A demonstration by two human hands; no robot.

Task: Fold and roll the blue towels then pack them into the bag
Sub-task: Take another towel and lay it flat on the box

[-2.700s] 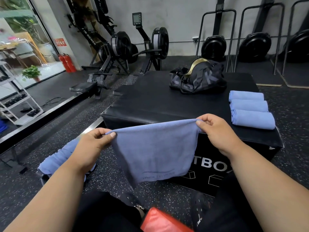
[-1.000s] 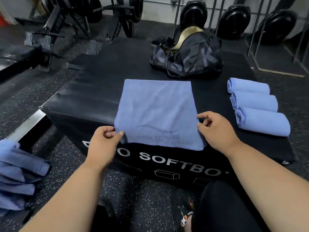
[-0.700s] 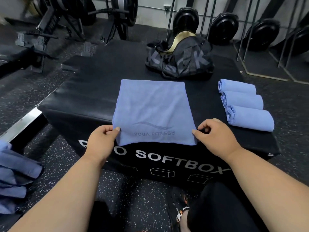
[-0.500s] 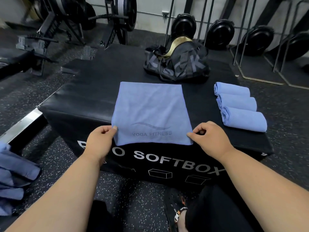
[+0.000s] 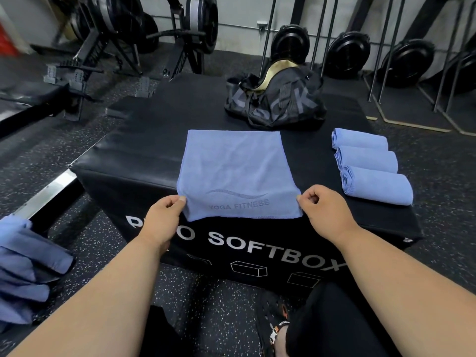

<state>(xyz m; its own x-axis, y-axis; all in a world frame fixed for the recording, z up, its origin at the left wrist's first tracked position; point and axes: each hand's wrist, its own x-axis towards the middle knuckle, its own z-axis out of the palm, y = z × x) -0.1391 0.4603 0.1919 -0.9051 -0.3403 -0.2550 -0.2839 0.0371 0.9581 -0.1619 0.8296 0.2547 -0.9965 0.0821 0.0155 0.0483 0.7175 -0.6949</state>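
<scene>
A blue towel (image 5: 234, 166) marked YOGA FITNESS lies flat on the black soft box (image 5: 144, 150), its near edge hanging over the front. My left hand (image 5: 162, 217) pinches the towel's near left corner. My right hand (image 5: 322, 212) pinches the near right corner. Three rolled blue towels (image 5: 368, 163) lie side by side on the box's right part. A black gym bag (image 5: 275, 99) with a gold-lined opening stands at the back of the box.
A pile of unfolded blue towels (image 5: 23, 269) sits low at the left. Rowing machines (image 5: 108, 47) stand beyond the box on the left, and black wheeled gear (image 5: 347, 52) lines the back wall. Speckled rubber floor surrounds the box.
The towel went from hanging in the air between my hands to lying flat on the box. Over the last second both hands kept its near corners and drew it slightly toward me.
</scene>
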